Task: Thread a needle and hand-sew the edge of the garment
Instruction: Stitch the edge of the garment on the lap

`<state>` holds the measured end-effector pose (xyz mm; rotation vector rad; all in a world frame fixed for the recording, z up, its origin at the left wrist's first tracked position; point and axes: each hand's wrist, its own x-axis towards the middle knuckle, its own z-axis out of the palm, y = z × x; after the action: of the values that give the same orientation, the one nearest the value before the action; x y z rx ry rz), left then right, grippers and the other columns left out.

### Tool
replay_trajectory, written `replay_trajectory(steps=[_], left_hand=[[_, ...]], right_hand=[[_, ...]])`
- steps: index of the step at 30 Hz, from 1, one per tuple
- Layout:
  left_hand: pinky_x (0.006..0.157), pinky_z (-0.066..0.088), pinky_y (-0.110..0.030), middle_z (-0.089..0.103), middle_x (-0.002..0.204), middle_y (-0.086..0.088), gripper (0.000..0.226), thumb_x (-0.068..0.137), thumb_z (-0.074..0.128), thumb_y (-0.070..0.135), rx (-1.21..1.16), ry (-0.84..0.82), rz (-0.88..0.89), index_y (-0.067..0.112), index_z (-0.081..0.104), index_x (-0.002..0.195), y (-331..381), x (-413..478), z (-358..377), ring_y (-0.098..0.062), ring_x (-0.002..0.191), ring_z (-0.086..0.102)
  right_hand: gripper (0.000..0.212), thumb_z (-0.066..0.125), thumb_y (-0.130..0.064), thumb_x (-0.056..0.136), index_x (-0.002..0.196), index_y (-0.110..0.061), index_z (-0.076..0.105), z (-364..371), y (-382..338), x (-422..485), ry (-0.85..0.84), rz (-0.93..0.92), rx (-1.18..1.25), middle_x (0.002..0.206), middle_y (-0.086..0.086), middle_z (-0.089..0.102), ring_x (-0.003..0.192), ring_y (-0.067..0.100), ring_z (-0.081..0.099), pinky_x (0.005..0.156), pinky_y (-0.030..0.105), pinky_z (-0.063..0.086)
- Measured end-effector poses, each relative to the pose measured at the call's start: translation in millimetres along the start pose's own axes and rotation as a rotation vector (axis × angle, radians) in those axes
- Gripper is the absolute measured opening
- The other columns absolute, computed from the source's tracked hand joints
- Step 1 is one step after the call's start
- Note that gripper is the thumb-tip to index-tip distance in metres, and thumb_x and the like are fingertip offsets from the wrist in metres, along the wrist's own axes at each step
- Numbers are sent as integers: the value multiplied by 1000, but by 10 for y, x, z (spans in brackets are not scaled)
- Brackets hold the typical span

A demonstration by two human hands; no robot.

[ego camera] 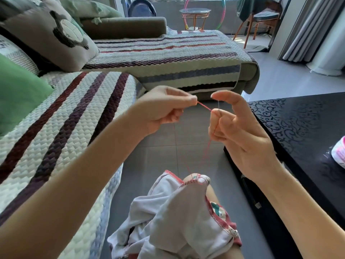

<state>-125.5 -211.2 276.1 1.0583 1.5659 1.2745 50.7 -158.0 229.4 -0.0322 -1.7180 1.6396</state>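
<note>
One white garment (pixel 179 212) with red-stitched edging lies bunched on the lap at 6 o'clock. One red thread (pixel 205 107) rises from its edge to two hands at centre. The left hand (pixel 162 111) is curled and pinches the thread's end. The right hand (pixel 242 139), half curled, pinches one needle (pixel 218 104), a faint line that is hard to make out. One black table (pixel 298 128) sits at 3 o'clock, one striped sofa (pixel 74 118) at 9, one round glass table (pixel 195 11) at 12.
</note>
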Motion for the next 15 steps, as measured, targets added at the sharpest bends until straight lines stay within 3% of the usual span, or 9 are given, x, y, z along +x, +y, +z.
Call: replay_trajectory(steps=[3,5,7,9,11,15], left_hand=[[82,54,-28,62,90,1,23,89,64,41,244,20,-65,19,63,94,-328,-42,75,-13,88,60],[91,52,-36,64,94,-2,46,78,64,58,246,-65,-162,15,63,97,-551,-147,134,-13,90,62],[86,54,-34,70,87,-8,51,70,66,56,279,-223,-231,10,66,92,-768,-275,230,-13,80,63],[79,54,-33,74,82,-9,39,73,77,44,362,-296,-237,9,71,87,-975,-376,349,-12,73,64],[72,54,-31,72,75,-6,28,76,80,34,326,-215,-205,8,71,84,-1148,-409,476,-10,67,63],[70,48,-22,64,83,7,33,69,78,48,425,11,-141,21,65,84,-1296,-335,599,-3,72,58]], right_hand=[[22,50,-34,93,90,-13,56,-77,3,-16,130,6,-150,60,-5,38,55,7,32,56,16,32],[23,48,-32,91,85,-11,54,-122,0,-21,191,13,-201,57,-16,41,52,5,32,54,17,29],[20,47,-27,92,85,-10,53,-173,4,-29,225,16,-203,55,-17,41,50,7,30,52,22,25],[18,47,-24,95,85,-10,53,-231,7,-30,245,29,-193,54,-12,42,49,10,30,51,23,27],[17,48,-23,94,84,-10,54,-294,11,-16,253,55,-159,54,-7,43,49,13,33,52,22,33],[17,47,-17,94,81,-10,56,-382,-6,1,277,89,33,53,-1,40,50,14,31,51,22,33]])
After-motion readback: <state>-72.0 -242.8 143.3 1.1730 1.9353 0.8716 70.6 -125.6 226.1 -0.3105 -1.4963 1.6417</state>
